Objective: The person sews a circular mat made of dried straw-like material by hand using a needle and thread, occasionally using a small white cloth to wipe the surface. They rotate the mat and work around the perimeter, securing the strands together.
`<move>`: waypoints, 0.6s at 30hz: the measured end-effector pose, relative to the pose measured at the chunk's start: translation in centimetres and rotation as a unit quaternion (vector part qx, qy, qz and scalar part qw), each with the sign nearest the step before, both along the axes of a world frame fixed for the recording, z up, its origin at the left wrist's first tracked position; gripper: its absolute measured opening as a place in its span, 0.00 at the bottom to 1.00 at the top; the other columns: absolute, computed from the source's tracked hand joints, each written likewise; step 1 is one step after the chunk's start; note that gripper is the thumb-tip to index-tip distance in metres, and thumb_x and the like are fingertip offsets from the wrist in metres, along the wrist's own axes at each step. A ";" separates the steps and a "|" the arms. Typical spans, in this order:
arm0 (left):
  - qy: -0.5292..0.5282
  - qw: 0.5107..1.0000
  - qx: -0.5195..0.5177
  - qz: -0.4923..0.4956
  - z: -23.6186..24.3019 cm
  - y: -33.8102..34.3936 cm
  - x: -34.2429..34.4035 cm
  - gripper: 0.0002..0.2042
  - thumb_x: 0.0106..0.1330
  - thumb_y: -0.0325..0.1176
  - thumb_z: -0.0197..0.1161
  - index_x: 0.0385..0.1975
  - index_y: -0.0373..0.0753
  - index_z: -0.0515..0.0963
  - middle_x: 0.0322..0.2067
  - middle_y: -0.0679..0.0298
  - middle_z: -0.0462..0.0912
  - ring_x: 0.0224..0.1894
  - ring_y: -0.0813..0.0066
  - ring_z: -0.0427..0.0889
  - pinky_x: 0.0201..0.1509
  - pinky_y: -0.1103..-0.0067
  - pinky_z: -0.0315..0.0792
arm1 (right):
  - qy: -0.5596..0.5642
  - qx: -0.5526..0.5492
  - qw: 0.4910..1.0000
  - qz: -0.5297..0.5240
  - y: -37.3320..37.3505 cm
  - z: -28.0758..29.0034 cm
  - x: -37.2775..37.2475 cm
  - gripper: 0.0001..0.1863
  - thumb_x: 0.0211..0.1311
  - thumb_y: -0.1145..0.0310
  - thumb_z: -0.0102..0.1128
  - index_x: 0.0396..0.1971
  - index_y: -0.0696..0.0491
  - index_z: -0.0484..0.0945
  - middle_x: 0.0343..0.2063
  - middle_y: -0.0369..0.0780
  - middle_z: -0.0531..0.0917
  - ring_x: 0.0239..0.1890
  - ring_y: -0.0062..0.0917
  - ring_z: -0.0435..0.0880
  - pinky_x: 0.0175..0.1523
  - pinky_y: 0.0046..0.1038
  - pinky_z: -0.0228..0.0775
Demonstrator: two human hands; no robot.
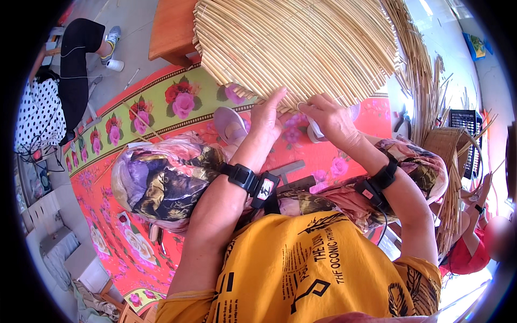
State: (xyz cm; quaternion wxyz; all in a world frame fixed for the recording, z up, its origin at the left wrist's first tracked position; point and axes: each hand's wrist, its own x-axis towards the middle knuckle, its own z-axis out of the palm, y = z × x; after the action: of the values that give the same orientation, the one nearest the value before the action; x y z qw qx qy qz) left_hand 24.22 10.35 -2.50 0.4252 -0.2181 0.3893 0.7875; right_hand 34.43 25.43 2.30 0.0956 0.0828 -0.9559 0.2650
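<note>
A round-edged mat of pale reed stalks (pixel 301 48), laid side by side and bound with thin thread lines, spreads in front of me. My left hand (pixel 266 114) grips its near edge, the thumb up on the stalks and the other fingers hidden beneath. Just to the right, my right hand (pixel 329 119) is closed at the same edge, its fingers bent in a pinch. A small pale loop (pixel 300 106) shows by its fingertips; I cannot tell whether it is thread or a ring. Both wrists wear black straps.
A wooden bench (pixel 173 32) stands under the mat's left side. Bundled loose reeds (pixel 417 59) lie at right, near pliers (pixel 401 123) and a black crate (pixel 467 132). A red floral cloth (pixel 107 188) covers the floor. Other people sit at far left and far right.
</note>
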 end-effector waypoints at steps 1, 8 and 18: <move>0.002 1.000 0.002 -0.002 -0.1 0.0 0.1 0.16 0.59 0.33 0.70 0.45 0.39 0.77 0.41 0.62 0.83 0.40 0.70 0.84 0.42 0.73 0.81 | -0.019 -0.041 0.999 -0.017 0.0 0.2 0.1 0.16 0.51 0.79 0.59 0.42 0.54 0.80 0.31 0.40 0.77 0.35 0.34 0.78 0.42 0.31 0.74; -0.013 1.000 -0.009 0.021 1.2 0.0 0.2 0.16 0.60 0.32 0.68 0.48 0.39 0.76 0.43 0.64 0.81 0.44 0.69 0.82 0.47 0.72 0.80 | -0.180 -0.681 0.708 -0.058 -2.0 6.4 2.5 0.08 0.64 0.76 0.58 0.43 0.59 0.79 0.41 0.38 0.82 0.41 0.24 0.82 0.48 0.28 0.75; -0.031 1.000 0.001 -0.001 0.1 -0.1 -0.2 0.17 0.59 0.30 0.67 0.48 0.37 0.76 0.45 0.62 0.79 0.45 0.65 0.81 0.45 0.66 0.80 | -0.200 -0.882 0.427 -0.025 -3.2 6.6 3.1 0.14 0.68 0.65 0.55 0.50 0.55 0.73 0.47 0.50 0.81 0.48 0.41 0.82 0.53 0.43 0.76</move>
State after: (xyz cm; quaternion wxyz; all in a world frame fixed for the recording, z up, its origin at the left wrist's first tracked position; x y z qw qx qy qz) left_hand 23.99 10.29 -2.37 0.4383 -0.2415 0.3753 0.7802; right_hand 37.48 22.21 8.88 -0.0706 -0.1254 -0.1954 0.9701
